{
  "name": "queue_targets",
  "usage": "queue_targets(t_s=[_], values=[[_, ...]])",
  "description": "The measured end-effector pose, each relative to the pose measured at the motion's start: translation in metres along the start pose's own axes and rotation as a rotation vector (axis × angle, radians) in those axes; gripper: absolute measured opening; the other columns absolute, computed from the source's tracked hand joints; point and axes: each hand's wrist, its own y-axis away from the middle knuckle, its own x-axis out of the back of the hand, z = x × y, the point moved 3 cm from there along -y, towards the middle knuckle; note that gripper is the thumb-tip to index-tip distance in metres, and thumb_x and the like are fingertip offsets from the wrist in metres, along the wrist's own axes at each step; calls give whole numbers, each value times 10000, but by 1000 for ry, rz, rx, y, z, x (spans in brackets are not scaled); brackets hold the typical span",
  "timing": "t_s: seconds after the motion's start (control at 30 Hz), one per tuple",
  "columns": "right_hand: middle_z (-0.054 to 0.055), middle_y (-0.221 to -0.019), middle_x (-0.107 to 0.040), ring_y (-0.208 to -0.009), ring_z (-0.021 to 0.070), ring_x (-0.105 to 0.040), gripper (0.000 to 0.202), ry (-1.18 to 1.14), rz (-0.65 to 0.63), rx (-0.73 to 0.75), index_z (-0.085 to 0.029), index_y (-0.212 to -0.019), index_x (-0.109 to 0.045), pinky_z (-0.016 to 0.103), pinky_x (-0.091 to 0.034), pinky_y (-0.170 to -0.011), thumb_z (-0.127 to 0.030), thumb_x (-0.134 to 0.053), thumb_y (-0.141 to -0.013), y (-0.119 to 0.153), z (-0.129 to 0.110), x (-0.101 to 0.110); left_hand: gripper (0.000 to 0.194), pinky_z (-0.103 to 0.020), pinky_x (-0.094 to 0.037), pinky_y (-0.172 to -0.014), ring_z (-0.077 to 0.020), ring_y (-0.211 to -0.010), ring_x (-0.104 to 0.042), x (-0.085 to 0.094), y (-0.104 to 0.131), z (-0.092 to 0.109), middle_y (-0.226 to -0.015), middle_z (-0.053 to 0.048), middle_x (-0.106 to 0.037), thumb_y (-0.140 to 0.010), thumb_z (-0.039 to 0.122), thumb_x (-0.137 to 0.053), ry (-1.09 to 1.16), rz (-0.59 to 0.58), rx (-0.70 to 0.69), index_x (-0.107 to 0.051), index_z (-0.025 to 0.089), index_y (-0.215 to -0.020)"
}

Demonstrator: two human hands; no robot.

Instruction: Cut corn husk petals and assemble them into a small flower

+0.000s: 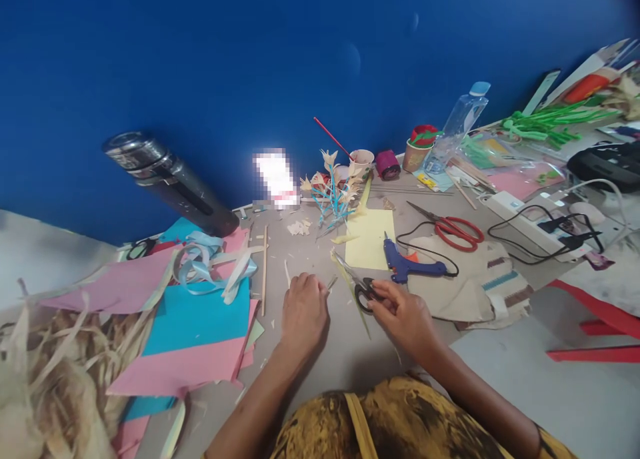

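Observation:
Black-handled scissors (365, 295) lie with their blades pointing away over the grey table, and the fingers of my right hand (407, 315) are closed on their handle. My left hand (304, 309) is curled near the table surface to the left of them. A small thin piece (332, 283) shows beside its fingertips; whatever the fingers hold is hidden. Beyond the scissors is a sheet of pale yellow paper (373, 245). A blue glue gun (417, 267) rests at its right edge. Farther back stand cream flowers on blue stems (334, 202).
Coloured paper (200, 319), ribbon (200, 269) and dried husks (65, 379) crowd the left side. A dark flask (175, 185) leans by the blue wall. Red-handled scissors (457, 233), a cloth (455, 292) and a power strip (535, 225) with cords lie to the right.

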Motion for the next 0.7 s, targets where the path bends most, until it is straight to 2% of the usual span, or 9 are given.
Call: queue_targets(t_s=[0.07,0.13,0.2,0.27,0.4,0.5,0.57,0.63,0.7], values=[[102,-876,-788,-697,226,-743,321,47,23,78,-146,-1108,-721,320,-595,-683,-278,-609,-838,1,4,-4,125,-341,-421,-739,-198,-774,-547,4,0,-5,-785,-44,-615,-880,200,-518,350,-3,91,-563,188,-764],[129,-941,-786,-780,245,-758,282,99,77,215,-137,-1082,-734,336,-609,-735,-256,-585,-876,2,5,-7,83,-293,-419,-665,-155,-678,-539,4,0,-9,-708,-11,-613,-813,244,-625,774,-50,223,-582,181,-781],[170,-1077,-760,-957,275,-747,263,152,154,362,-123,-1063,-744,363,-603,-843,-227,-559,-907,4,5,-8,203,-258,-427,-635,-128,-645,-553,1,-1,-9,-676,-2,-633,-702,259,-755,1155,-92,354,-629,160,-826],[187,-1156,-731,-1067,279,-715,264,194,203,453,-114,-1068,-746,365,-588,-909,-193,-536,-931,6,4,-9,352,-237,-446,-632,-115,-638,-579,-2,0,-8,-669,-12,-661,-589,260,-855,1407,-110,463,-675,135,-865],[158,-1242,-699,-1112,238,-697,272,164,187,511,-145,-1082,-749,319,-573,-947,-145,-517,-940,8,-2,-8,457,-209,-453,-583,-105,-595,-598,-8,1,-3,-635,-40,-684,-442,240,-945,1591,-170,578,-727,108,-821],[121,-1144,-747,-1039,232,-721,244,40,128,480,-179,-1028,-764,330,-575,-920,-173,-539,-932,6,-13,-6,425,-200,-448,-551,-105,-586,-604,-8,3,-1,-639,-42,-683,-442,250,-955,1628,-204,598,-730,109,-774],[94,-973,-780,-853,218,-741,208,-81,53,353,-184,-964,-768,314,-593,-772,-239,-572,-922,-1,-23,-4,399,-197,-443,-540,-99,-578,-598,-7,4,0,-636,-36,-673,-468,267,-951,1631,-230,592,-727,108,-759],[57,-801,-752,-580,155,-654,228,-218,-75,136,-173,-977,-756,259,-519,-532,-323,-595,-914,-11,-34,-6,380,-195,-435,-535,-87,-558,-581,-6,6,2,-625,-27,-656,-500,279,-941,1621,-268,568,-729,104,-761],[44,-830,-723,-538,120,-579,313,-367,-194,32,-166,-1097,-723,234,-440,-474,-375,-639,-879,-22,-46,-8,358,-192,-426,-533,-74,-541,-560,-5,7,4,-622,-21,-642,-535,288,-927,1599,-307,523,-730,94,-763]])
